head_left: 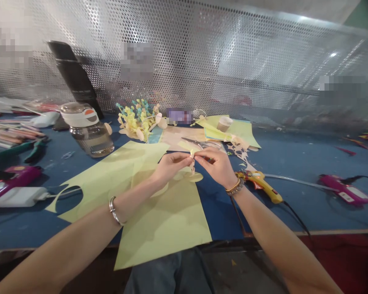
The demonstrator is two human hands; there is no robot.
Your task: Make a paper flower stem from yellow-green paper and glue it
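Note:
My left hand (pixel 171 166) and my right hand (pixel 217 164) meet at the middle of the table, fingertips pinched together. Between them is a small pale yellow and pinkish paper piece (pixel 192 164), partly hidden by the fingers; its exact shape is unclear. Under and beside my left hand lie pale yellow paper sheets (pixel 165 228), one reaching past the table's front edge. A round yellow paper cutout (pixel 196 177) is just below the fingertips. Scissors (pixel 202 144) lie right behind my hands. A yellow hot glue gun (pixel 265 185) rests by my right wrist.
A water bottle (pixel 92 132) and a bunch of yellow and teal paper flowers (pixel 138 124) stand at the back left. Paper scraps (pixel 239 148) and a small cup (pixel 225 123) are behind my right hand. Purple power strips (pixel 345 190) lie at both sides. Perforated metal (pixel 187 61) closes the back.

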